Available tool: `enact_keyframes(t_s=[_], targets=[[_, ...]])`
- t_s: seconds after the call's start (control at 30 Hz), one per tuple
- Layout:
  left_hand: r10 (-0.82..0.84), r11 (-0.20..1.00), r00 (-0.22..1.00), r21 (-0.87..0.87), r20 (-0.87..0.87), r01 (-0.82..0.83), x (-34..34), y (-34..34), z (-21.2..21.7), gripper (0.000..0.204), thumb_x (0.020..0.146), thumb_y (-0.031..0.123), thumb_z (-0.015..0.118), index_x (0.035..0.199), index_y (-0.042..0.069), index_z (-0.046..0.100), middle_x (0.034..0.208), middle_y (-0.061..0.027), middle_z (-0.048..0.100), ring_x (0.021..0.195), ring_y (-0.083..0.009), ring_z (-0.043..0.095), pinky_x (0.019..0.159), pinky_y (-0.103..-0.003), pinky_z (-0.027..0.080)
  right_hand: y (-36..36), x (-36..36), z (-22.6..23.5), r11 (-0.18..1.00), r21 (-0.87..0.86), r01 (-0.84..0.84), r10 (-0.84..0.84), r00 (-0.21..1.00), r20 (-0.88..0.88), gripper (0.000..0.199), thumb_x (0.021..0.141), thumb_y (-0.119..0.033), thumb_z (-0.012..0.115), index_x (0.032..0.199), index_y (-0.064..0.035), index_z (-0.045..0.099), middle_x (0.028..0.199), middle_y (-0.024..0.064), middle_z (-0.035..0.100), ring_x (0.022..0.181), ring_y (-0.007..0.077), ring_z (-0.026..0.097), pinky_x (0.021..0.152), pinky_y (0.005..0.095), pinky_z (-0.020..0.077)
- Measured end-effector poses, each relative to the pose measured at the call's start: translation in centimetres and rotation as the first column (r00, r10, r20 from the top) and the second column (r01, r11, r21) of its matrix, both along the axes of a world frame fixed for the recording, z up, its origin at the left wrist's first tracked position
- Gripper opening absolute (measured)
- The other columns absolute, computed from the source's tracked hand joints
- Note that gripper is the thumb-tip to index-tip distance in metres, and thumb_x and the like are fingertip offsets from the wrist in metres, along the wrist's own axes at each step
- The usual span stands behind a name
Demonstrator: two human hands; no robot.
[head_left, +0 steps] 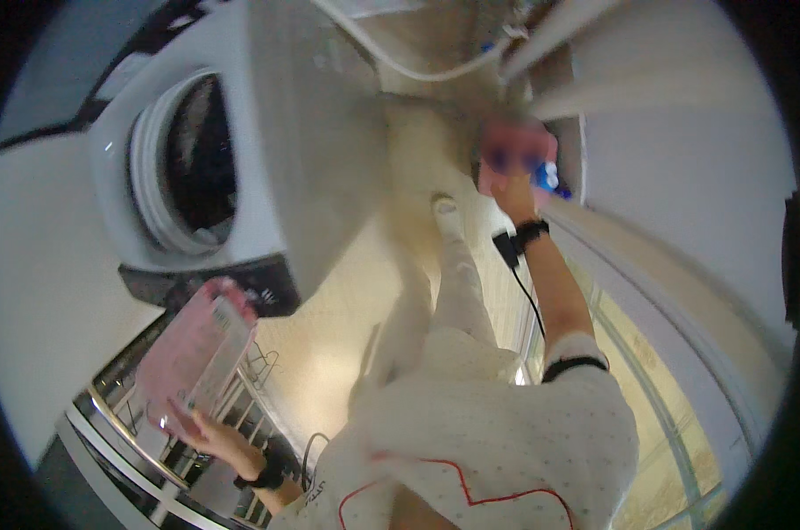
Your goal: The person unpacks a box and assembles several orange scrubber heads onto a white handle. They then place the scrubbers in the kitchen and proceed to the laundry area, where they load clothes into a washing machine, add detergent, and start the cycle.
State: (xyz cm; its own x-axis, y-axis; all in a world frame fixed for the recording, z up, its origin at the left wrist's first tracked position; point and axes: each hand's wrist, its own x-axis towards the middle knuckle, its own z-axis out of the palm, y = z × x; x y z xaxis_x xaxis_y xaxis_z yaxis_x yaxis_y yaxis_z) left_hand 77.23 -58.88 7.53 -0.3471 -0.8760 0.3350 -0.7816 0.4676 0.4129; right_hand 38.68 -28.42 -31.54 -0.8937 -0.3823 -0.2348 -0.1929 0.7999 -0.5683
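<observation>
My left hand (207, 436) is closed on the lower end of a pink, partly see-through packet (183, 353) with a pale label strip, held in front of the washing machine's (333, 150) panel. My right arm stretches forward to the far right. There my right hand (513, 196) is at a blurred pink object (515, 141) with dark blue spots. Whether its fingers grip that object, I cannot tell. A blue and white item (548, 177) sits just beside it.
The washing machine's round door opening (201, 168) faces left, dark inside. A metal wire rack (166, 459) stands at lower left. A pale hose (417, 75) bends across the top. On the right runs a white wall panel (682, 168). My foot (446, 205) is on the floor.
</observation>
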Motion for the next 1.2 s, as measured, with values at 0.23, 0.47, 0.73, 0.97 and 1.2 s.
enact_keyframes(t_s=[0.23,0.47,0.73,0.97,1.2], targets=[[0.054,0.966,0.865,0.245,-0.5,0.081,-1.7,-0.3,-2.6,0.055,0.071,0.0,0.068,0.119,-0.002,0.041,0.116,-0.0145,0.05,0.105,-0.0217,0.05,0.089,-0.034,0.042,-9.2,4.0,24.2,0.539,-0.256,-0.802,0.836,0.547,0.047,0.024,0.076,-0.014,0.056,0.101,-0.012,0.058,0.091,0.0071,0.057,0.076,0.0264,0.056,0.065,0.037,0.0456],[-0.107,0.941,0.909,0.255,-0.403,0.223,-4.0,-1.8,-1.3,0.06,0.07,0.01,0.075,0.118,-0.001,0.042,0.106,-0.0112,0.056,0.096,-0.0182,0.055,0.082,-0.031,0.045,-12.1,8.0,53.1,-0.007,-0.078,-0.997,0.573,0.06,-0.817,0.019,0.062,-0.023,0.062,0.077,-0.0116,0.059,0.065,-0.0007,0.042,0.057,0.0148,0.041,0.053,0.0301,0.0341],[-0.101,0.941,0.892,0.248,-0.441,0.23,-2.6,-1.2,-0.8,0.065,0.066,0.015,0.078,0.117,-0.002,0.041,0.106,-0.0154,0.056,0.096,-0.0216,0.058,0.08,-0.031,0.047,-12.2,13.4,58.6,-0.424,0.28,-0.861,0.419,-0.461,-0.783,0.042,0.075,-0.009,0.056,0.112,-0.0278,0.05,0.082,-0.0001,0.045,0.054,0.011,0.036,0.047,0.0253,0.0306],[-0.111,0.928,0.854,0.255,-0.507,0.273,-2.9,-2.1,-0.3,0.061,0.067,0.016,0.077,0.115,-0.001,0.043,0.105,-0.0147,0.057,0.096,-0.0213,0.058,0.081,-0.031,0.047,-17.4,16.8,56.3,-0.395,0.046,-0.918,0.509,-0.26,-0.821,0.047,0.073,-0.007,0.054,0.112,-0.0306,0.05,0.09,-0.0022,0.051,0.052,0.0069,0.036,0.042,0.0203,0.0261],[-0.126,0.919,0.876,0.277,-0.466,0.28,-2.0,-3.0,-1.4,0.065,0.067,0.012,0.077,0.117,-0.003,0.04,0.109,-0.0148,0.054,0.098,-0.0199,0.056,0.081,-0.031,0.047,-16.7,19.9,56.4,-0.641,-0.364,-0.676,0.61,-0.159,-0.777,0.048,0.08,-0.011,0.057,0.121,-0.0276,0.038,0.095,0.0032,0.052,0.052,0.0115,0.043,0.042,0.0229,0.0335]])
